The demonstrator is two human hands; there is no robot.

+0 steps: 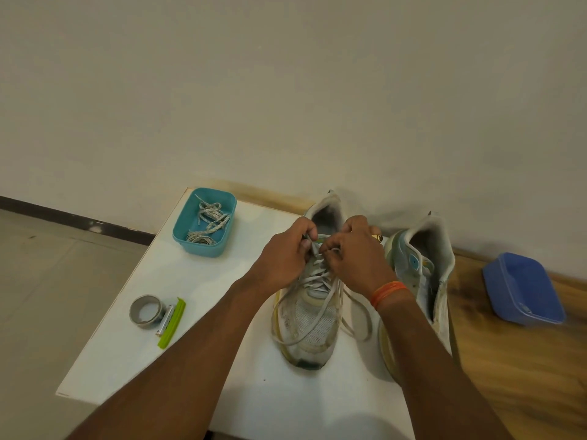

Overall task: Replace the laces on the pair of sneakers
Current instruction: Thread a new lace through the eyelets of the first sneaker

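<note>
Both hands pinch the white lace [317, 276] at the top eyelets: left hand [287, 255] on the left side, right hand [352, 258] on the right. The near shoe [306, 312] lies toe toward the person, heel far. The second shoe [419, 281] stands just right, unlaced; old laces [208, 225] sit in the teal tub [182, 236] far left.

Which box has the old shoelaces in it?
The teal box behind the tape roll holds a tangle of laces. The blue box on the far right shows none.
</note>
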